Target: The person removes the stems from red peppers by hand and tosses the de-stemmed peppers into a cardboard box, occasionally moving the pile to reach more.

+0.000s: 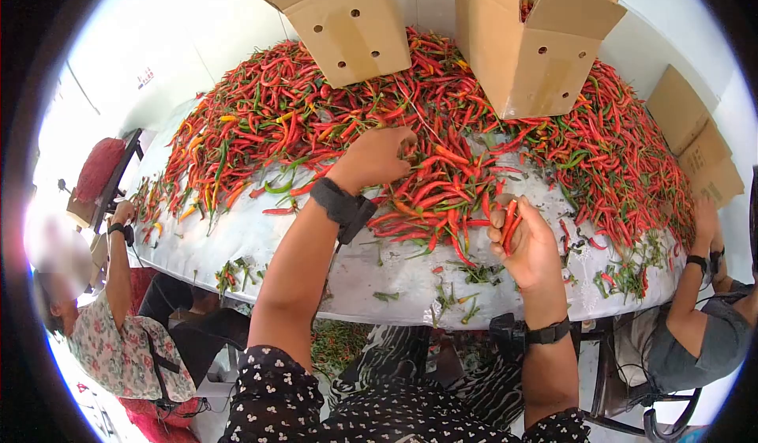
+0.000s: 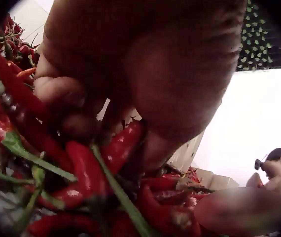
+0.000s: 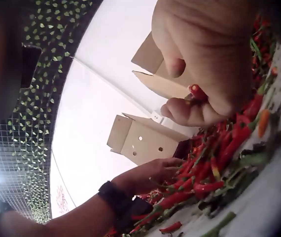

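My left hand reaches over the near side of a heap of red chili peppers. In the left wrist view its fingers curl down among the chilies, with one red chili between thumb and fingers. The right hand, palm turned up, grips red chili peppers in its curled fingers, to the right of the heap. From the right wrist view the end of a red chili sticks out of the right hand; the rest is hidden inside the grip.
Two open cardboard boxes, one left and one right, stand amid the large chili pile. Green stem scraps lie on the pale table cover. Other people sit at the left and right ends.
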